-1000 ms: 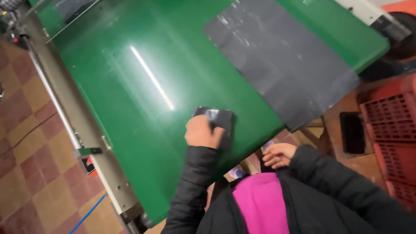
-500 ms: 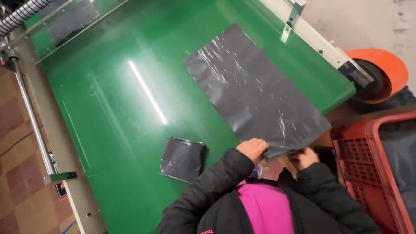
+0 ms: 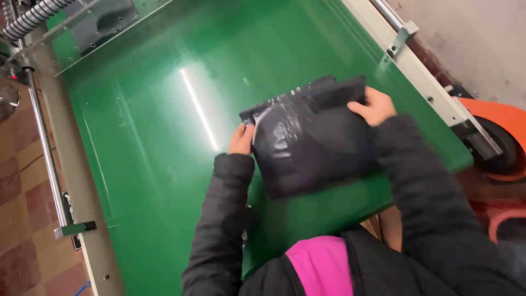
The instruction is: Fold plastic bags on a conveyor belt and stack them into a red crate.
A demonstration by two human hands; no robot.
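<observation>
A dark grey plastic bag [image 3: 309,137] with something folded inside lies on the green conveyor belt [image 3: 159,137]. My left hand [image 3: 241,140] grips the bag's left edge. At the upper right corner of the bag, my right hand [image 3: 376,105] holds it. Both arms wear black jacket sleeves. The bag's glossy surface is wrinkled and folded over at the top.
A metal side rail [image 3: 416,77] runs along the belt's right edge, with an orange wheeled object [image 3: 498,131] beyond it. A metal bar [image 3: 46,153] and frame border the left side above a tiled floor [image 3: 22,219]. A clear guard [image 3: 98,27] spans the belt's far end.
The large flat grey bag has been pulled in and now wraps a bulky item. The small dark folded bundle no longer lies apart on the belt. Both hands moved onto the bag.
</observation>
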